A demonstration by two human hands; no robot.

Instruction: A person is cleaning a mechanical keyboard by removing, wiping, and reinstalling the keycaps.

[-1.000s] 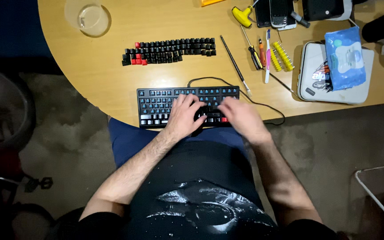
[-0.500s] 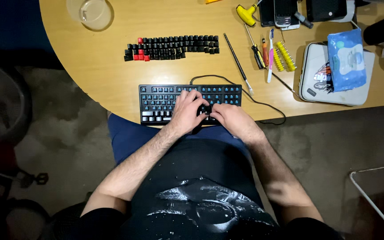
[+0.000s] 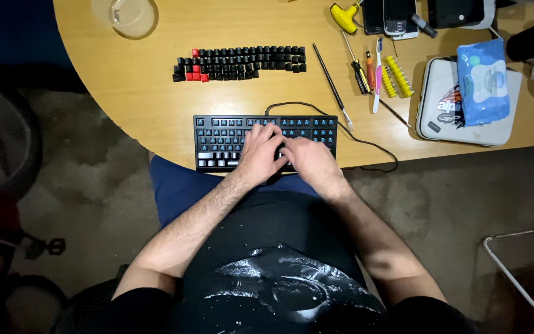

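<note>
Since a moment ago the right hand (image 3: 309,162) has slid left to meet the left hand (image 3: 261,154), both now bunched over the middle keys. The wooden surface (image 3: 143,105) carries the black keyboard (image 3: 230,139) at its near edge, and a row of loose black and red keycaps (image 3: 239,62) lies beyond it. Both hands' fingers curl down together onto the keys; whether they pinch anything I cannot tell.
</note>
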